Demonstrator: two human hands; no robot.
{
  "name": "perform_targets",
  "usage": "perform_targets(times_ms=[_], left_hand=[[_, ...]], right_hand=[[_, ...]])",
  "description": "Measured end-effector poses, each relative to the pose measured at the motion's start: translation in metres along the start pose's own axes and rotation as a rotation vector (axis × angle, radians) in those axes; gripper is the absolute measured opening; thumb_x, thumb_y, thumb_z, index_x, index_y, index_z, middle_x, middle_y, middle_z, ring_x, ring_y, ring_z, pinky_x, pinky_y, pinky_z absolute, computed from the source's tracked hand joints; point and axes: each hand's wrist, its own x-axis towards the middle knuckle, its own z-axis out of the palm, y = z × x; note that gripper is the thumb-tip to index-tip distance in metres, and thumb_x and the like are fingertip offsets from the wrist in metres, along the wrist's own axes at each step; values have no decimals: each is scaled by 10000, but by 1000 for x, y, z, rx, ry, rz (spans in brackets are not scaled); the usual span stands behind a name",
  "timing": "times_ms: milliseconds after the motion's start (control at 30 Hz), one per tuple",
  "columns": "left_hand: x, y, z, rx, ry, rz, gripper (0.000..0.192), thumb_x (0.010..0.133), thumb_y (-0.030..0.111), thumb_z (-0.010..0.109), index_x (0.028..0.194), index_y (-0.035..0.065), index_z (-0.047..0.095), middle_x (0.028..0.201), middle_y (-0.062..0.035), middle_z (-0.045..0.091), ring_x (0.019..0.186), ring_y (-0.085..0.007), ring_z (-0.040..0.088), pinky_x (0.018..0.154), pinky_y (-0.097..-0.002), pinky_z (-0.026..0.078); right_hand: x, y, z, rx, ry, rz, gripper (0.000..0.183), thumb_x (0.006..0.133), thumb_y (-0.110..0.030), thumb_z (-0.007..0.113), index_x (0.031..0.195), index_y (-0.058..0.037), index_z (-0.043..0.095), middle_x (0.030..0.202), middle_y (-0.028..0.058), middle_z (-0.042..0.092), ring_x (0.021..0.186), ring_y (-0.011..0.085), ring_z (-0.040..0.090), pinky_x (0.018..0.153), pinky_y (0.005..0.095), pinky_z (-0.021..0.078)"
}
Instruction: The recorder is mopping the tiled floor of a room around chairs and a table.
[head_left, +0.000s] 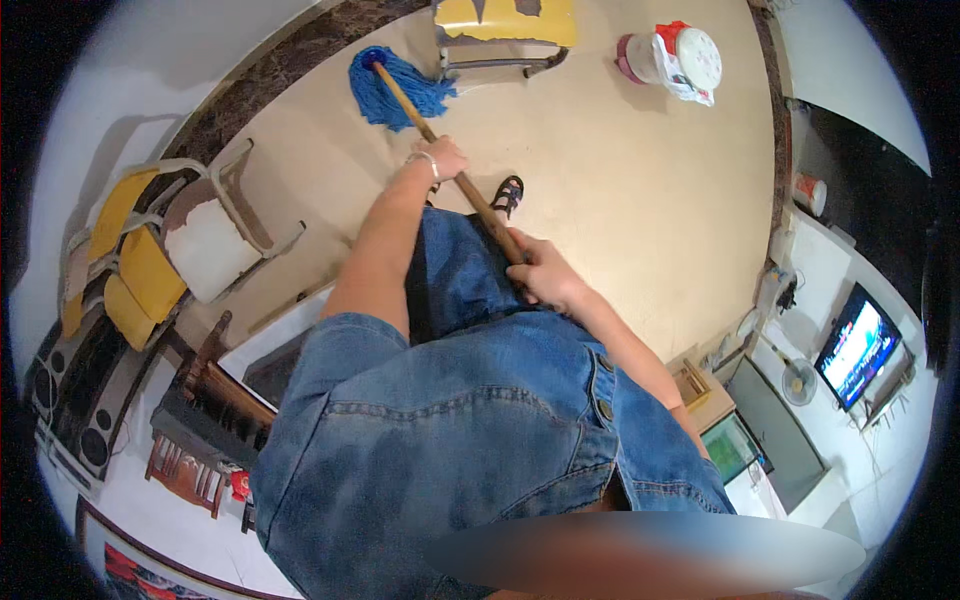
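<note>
A string mop with a blue head lies spread on the beige floor at the upper left of the view, beside the legs of a yellow chair. Its wooden handle runs down and right towards my body. My left hand, with a bracelet at the wrist, is closed around the middle of the handle. Near the handle's upper end, my right hand grips it in front of my denim clothing. One black sandal shows on the floor just right of the handle.
A worn yellow chair stands beyond the mop head. To its right is a lidded bin with a plastic bag. Stacked chairs and one with a peeling seat stand left. A dark baseboard edges the floor.
</note>
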Motion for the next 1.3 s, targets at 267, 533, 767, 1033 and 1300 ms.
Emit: perform_targets(times_ms=[267, 533, 767, 1033, 1300], left_hand=[[75, 61, 102, 23, 38, 21, 173, 750, 199, 457, 779, 124, 610, 843, -73, 620, 775, -240, 586, 704, -355, 426], [118, 219, 51, -236, -194, 95, 350, 799, 304, 379, 969, 88, 596, 1050, -181, 545, 1085, -346, 431, 923, -528, 264], [182, 335, 23, -280, -9, 292, 257, 814, 232, 401, 913, 90, 592, 975, -139, 574, 936, -356, 510, 823, -513, 381], [233, 354, -34, -406, -226, 434, 345, 808, 359, 415, 1035, 143, 561, 986, -156, 570, 987, -328, 509, 856, -396, 405], [277, 31, -182, -830, 560, -199, 174, 707, 208, 545, 723, 42, 596, 737, -183, 590, 672, -325, 562, 592, -412, 441]], right_hand=[[-54, 45, -52, 171, -30, 164, 608, 742, 22, 491, 1310, -111, 322, 697, 16, 474, 477, 83, 387, 403, 219, 323], [-134, 91, -148, -216, 77, 111, 567, 721, 17, 494, 1269, -75, 381, 718, 1, 464, 611, 88, 385, 561, 213, 350], [-201, 123, -210, -180, 228, 314, 534, 712, 23, 511, 1230, 27, 381, 823, 100, 534, 787, 151, 494, 745, 260, 398], [-213, 131, -208, -266, 350, 330, 516, 710, -40, 526, 1196, 70, 390, 962, 245, 564, 957, 312, 546, 818, 324, 409], [-192, 98, -254, -307, 448, 355, 457, 709, -91, 607, 1122, 57, 478, 762, 166, 576, 687, 222, 556, 615, 310, 431]])
